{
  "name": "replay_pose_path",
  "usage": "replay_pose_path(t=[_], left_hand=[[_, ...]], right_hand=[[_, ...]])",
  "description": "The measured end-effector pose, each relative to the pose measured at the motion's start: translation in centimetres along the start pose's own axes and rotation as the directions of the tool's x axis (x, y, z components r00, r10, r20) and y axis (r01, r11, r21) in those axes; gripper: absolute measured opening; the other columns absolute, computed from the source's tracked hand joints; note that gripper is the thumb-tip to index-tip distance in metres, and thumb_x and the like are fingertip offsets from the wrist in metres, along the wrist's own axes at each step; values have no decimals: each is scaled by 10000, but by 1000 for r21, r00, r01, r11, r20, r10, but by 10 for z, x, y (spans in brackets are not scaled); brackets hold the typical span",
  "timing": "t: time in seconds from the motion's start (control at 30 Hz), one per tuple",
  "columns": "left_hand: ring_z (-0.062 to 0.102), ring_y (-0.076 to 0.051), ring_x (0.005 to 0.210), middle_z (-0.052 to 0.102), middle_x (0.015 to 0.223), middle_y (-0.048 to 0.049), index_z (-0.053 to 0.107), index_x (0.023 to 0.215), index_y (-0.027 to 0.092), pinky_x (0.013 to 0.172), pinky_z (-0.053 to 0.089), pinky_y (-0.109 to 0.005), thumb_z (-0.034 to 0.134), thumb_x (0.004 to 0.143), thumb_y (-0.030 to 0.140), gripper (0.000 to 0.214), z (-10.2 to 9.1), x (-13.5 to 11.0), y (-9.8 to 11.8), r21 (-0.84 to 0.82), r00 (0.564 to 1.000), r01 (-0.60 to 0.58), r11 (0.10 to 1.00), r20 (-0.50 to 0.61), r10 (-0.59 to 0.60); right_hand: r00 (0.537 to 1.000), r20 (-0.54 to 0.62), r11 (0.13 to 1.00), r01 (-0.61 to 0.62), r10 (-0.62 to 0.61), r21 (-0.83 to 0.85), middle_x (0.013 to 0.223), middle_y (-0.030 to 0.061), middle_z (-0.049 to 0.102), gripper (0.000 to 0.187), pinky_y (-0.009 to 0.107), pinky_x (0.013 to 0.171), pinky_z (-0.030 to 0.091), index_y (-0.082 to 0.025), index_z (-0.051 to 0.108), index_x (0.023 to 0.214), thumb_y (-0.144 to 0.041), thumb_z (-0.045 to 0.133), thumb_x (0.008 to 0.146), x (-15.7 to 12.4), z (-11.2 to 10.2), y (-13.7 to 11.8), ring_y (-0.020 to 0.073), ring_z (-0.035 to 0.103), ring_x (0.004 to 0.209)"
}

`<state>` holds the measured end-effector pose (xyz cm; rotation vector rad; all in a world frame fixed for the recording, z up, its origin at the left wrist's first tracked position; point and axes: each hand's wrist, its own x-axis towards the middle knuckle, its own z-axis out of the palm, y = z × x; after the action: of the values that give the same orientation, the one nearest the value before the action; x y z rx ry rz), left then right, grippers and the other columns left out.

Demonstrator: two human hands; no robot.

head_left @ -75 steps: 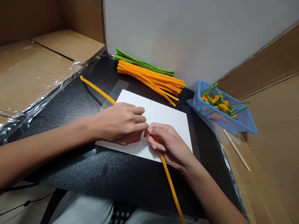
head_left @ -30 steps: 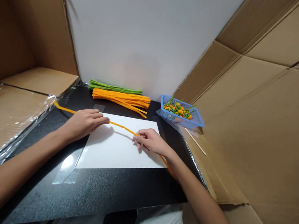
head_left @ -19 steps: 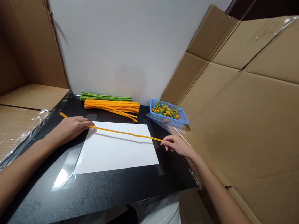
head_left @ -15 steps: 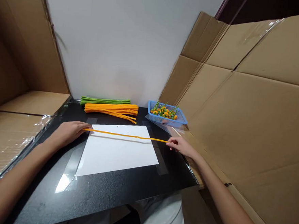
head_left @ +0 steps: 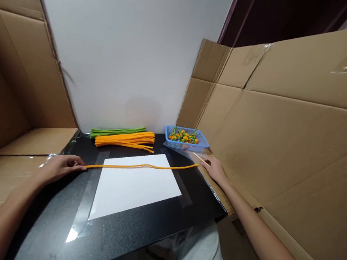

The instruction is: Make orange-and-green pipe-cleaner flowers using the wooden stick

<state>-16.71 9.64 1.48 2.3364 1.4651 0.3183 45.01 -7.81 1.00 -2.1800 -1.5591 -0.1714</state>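
Observation:
A long orange pipe cleaner (head_left: 129,166) stretches across the white sheet of paper (head_left: 136,190), with a slight bump near its middle. My left hand (head_left: 60,167) pinches its left end, past the paper's left edge. The pipe cleaner's right end is loose, just short of my right hand (head_left: 215,170). That hand is at the right side of the table, its fingers closed on a thin pale stick (head_left: 199,157); the fingertips are partly hidden.
Bundles of orange pipe cleaners (head_left: 125,138) and green pipe cleaners (head_left: 116,132) lie at the back by the wall. A blue basket (head_left: 202,144) holds several small orange-and-green pieces. Clear tape holds the paper to the black table (head_left: 118,237). Cardboard walls (head_left: 293,154) flank both sides.
My right hand has let go of the pipe cleaner's right end and moved to the pale stick. My left hand still holds the other end, now further left. The view has shifted.

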Motion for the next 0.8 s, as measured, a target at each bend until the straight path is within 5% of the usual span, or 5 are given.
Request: replay_pose_path(t=[0.13, 0.27, 0.37, 0.63, 0.8], left_hand=[[551, -124, 727, 661, 731, 59, 706, 823, 251, 680, 342, -181, 379, 844, 679, 539, -3, 3, -26, 153, 977, -36, 988, -204, 67], [532, -212, 789, 678, 913, -40, 664, 996, 244, 684, 384, -272, 272, 866, 373, 433, -6, 1, -28, 432, 811, 211, 877, -579, 90], [540, -243, 866, 627, 1015, -87, 579, 1143, 191, 739, 448, -325, 349, 863, 356, 398, -2, 1, -1, 489, 736, 187, 852, -644, 208], [584, -241, 1043, 634, 1155, -106, 607, 1158, 186, 891, 476, -369, 468, 895, 191, 298, 70, 19, 115, 435, 713, -435, 788, -369, 597], [596, -236, 1011, 646, 1113, -96, 603, 1175, 193, 874, 501, -387, 475, 836, 73, 382, 105, 20, 167, 352, 703, -540, 764, -311, 640]], right_hand=[[998, 8, 997, -60, 60, 51, 828, 76, 658, 159, 279, 711, 408, -173, 633, 744, -184, 509, 843, 0, 0, -10, 200, 595, 798], [994, 4, 988, -112, 112, 107, 728, 54, 619, 170, 273, 617, 353, -181, 583, 834, -163, 424, 890, -10, -3, -20, 191, 563, 678], [997, 21, 983, -75, 73, 167, 756, 48, 622, 220, 277, 632, 363, -181, 555, 1000, -179, 344, 938, -24, -2, -36, 193, 575, 685], [964, 189, 957, 136, -187, 254, 1104, 56, 650, 386, 280, 785, 434, -247, 557, 1216, -353, 632, 852, -33, 26, -120, 205, 634, 949], [964, 216, 974, 111, -154, 199, 1165, 110, 627, 365, 319, 806, 412, -204, 561, 1193, -297, 638, 849, 13, 49, -149, 266, 625, 1028]])
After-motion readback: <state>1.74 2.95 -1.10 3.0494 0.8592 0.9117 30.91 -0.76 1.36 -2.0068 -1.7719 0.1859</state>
